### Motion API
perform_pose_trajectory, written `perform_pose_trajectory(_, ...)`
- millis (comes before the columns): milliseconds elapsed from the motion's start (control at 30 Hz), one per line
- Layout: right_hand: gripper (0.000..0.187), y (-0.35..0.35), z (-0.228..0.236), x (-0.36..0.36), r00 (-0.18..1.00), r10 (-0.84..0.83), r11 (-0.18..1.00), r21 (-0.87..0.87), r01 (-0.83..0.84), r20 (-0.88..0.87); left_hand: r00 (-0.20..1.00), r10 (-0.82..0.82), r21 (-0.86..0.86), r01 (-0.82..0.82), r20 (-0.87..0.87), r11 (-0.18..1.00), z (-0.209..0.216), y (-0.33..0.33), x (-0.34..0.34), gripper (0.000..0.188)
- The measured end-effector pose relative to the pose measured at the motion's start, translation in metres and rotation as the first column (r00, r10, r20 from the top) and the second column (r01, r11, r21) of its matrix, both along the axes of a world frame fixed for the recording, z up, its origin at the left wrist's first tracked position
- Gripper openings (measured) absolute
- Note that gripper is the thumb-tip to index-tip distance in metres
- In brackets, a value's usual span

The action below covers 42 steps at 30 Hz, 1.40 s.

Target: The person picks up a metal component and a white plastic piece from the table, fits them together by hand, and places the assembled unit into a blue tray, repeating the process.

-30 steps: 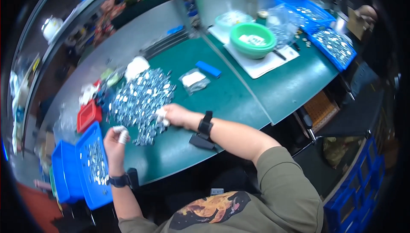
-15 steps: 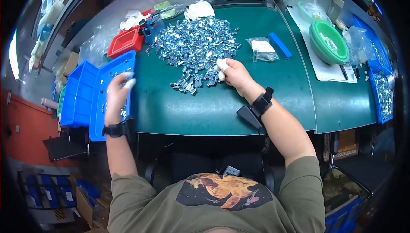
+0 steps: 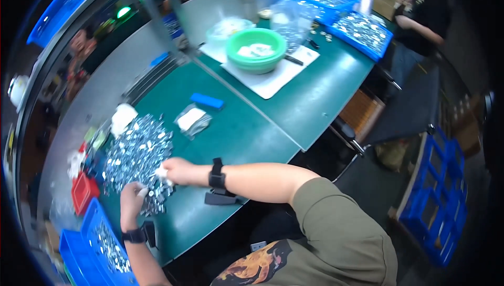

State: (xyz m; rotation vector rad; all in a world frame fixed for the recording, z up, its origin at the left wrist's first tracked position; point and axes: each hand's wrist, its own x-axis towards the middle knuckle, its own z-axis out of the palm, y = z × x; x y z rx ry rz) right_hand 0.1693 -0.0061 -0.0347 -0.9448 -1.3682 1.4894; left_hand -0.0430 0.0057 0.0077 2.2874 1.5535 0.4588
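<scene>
A heap of small shiny metal pieces covers part of the green table. At its near right edge is my right hand, with white coverings on the fingertips. Those fingers are pressed together among the pieces; what they hold is hidden and blurred. My left hand is beside the heap's near left edge, its fingers curled in towards the thumb. Whatever may lie between them is too small to make out. Below it, a blue tray contains more metal pieces.
A red tray stands left of the heap. Beyond it lie a clear bag and a blue bar. Green bowls rest farther right, near a blue bin of parts. Another person is at the far right.
The view has swung to the right and tilted. My left hand has moved from over the blue tray to the heap's edge. My right hand stays at the heap.
</scene>
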Motion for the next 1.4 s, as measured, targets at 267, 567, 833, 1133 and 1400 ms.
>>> perform_pose_trajectory(267, 0.022, -0.005, 0.004, 0.005, 0.991, -0.119, 0.979, 0.170, 0.108, 0.058, 0.429, 0.293, -0.372, 0.113, 0.854, 0.921, -0.009, 0.007, 0.032, 0.016)
perform_pose_trajectory(567, 0.022, -0.004, 0.004, 0.003, 0.977, -0.185, 0.943, 0.299, 0.145, 0.108, 0.198, 0.378, -0.402, 0.099, 0.904, 0.910, -0.007, -0.017, 0.055, 0.018)
perform_pose_trajectory(833, 0.021, -0.007, 0.004, 0.005, 0.917, -0.303, 0.870, 0.468, 0.156, 0.258, 0.354, 0.317, -0.355, 0.044, 0.880, 0.934, -0.016, -0.018, 0.053, 0.018)
perform_pose_trajectory(1133, 0.027, -0.003, 0.013, 0.012, 0.994, 0.096, 0.988, -0.117, -0.101, -0.045, 0.503, 0.109, -0.180, 0.093, 0.857, 0.979, -0.015, -0.015, 0.046, 0.018)
perform_pose_trajectory(1400, 0.032, -0.005, 0.016, 0.008, 0.985, 0.156, 0.974, -0.155, -0.166, -0.071, 0.511, 0.093, -0.200, 0.158, 0.854, 0.967, -0.009, -0.017, 0.041, 0.015)
